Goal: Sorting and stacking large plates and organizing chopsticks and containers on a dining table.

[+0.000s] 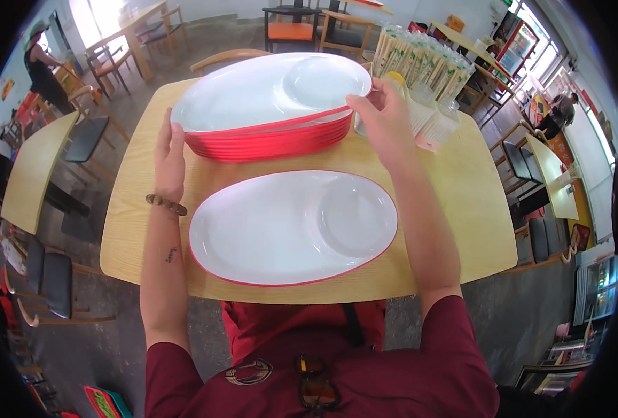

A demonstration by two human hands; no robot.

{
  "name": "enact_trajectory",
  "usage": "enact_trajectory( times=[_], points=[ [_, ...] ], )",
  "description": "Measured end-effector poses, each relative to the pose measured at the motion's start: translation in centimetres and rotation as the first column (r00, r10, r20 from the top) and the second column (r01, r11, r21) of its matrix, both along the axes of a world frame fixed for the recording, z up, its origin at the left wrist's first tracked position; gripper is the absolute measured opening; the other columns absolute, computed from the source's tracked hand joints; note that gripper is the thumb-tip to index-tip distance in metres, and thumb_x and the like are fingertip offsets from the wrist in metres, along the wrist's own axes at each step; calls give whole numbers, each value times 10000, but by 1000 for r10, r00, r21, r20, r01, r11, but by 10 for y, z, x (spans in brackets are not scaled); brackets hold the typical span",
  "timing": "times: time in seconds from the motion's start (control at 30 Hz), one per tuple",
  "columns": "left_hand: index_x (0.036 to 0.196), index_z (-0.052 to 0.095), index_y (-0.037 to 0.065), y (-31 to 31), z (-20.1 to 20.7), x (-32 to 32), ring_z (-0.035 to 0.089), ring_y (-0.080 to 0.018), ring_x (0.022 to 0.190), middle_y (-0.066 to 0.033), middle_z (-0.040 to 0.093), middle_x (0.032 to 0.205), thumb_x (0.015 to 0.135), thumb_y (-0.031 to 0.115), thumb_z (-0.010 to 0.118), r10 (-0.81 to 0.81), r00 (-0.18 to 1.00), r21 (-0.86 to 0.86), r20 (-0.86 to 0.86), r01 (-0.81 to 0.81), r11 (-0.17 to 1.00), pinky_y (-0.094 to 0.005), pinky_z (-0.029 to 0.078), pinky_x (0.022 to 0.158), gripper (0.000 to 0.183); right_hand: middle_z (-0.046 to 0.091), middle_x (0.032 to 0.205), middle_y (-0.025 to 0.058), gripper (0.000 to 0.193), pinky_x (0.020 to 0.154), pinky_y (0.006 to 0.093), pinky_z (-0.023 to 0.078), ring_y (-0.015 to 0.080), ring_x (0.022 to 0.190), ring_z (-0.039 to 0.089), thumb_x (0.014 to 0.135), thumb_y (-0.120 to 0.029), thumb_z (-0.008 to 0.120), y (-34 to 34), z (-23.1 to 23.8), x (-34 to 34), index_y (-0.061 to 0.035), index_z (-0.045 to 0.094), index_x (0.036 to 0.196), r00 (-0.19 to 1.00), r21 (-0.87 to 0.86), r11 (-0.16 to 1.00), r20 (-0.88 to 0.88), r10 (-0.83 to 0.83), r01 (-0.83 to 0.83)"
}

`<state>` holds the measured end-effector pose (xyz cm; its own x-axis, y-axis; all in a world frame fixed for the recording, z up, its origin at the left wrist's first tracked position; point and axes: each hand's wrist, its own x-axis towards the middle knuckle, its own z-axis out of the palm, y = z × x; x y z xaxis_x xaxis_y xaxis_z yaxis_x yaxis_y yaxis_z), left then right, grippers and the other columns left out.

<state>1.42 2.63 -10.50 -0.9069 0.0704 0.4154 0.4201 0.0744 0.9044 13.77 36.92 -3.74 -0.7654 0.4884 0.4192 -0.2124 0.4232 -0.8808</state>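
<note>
A stack of oval plates (267, 143), white inside with red outsides, stands on the far half of the table. Its top plate (232, 90) sits tilted, with a narrow gap under its rim toward the right. My right hand (382, 115) pinches that plate's right end, thumb on the rim. My left hand (169, 157) lies against the left end of the stack, fingers stretched out along it; its fingertips are partly hidden. Nearer to me, a single oval plate (260, 223) rests flat on the table, with a round compartment at its right. Neither hand touches it.
Behind my right hand, clear containers (437, 129) and many wrapped chopsticks (420, 59) stand on the wooden table (462, 230). A chair back (229, 57) rises beyond the far edge. Other tables, chairs and people surround the table at a distance.
</note>
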Motion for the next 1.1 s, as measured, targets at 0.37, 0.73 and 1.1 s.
enact_trajectory(
  times=[0.37, 0.73, 1.1],
  points=[
    [1378, 521, -81, -35, 84, 51, 544, -208, 1272, -143, 588, 1362, 1004, 179, 585, -185, 962, 58, -201, 201, 978, -350, 398, 1099, 460, 679, 934, 92, 498, 728, 281, 493, 144, 811, 622, 819, -189, 689, 3, 68, 77, 61, 545, 1226, 993, -26, 998, 104, 57, -55],
    [1406, 484, -74, -46, 32, 161, 580, -231, 1225, -157, 601, 1354, 604, 557, 925, -174, 984, -63, 29, 176, 982, -391, 438, 1056, 1112, 652, 667, 74, 244, 566, 276, 449, 104, 589, 575, 952, -131, 601, 11, -4, 146, 43, 562, 1119, 947, 43, 991, 301, 111, -129],
    [1357, 537, -17, -53, -3, 186, 592, -214, 1184, -121, 607, 1334, 514, 625, 925, -97, 989, -178, 109, 115, 977, -378, 476, 956, 1128, 635, 574, 72, 151, 479, 277, 378, 71, 497, 524, 951, -75, 583, 17, -43, 144, 36, 608, 1051, 930, 8, 980, 318, 186, -199]
  ],
)
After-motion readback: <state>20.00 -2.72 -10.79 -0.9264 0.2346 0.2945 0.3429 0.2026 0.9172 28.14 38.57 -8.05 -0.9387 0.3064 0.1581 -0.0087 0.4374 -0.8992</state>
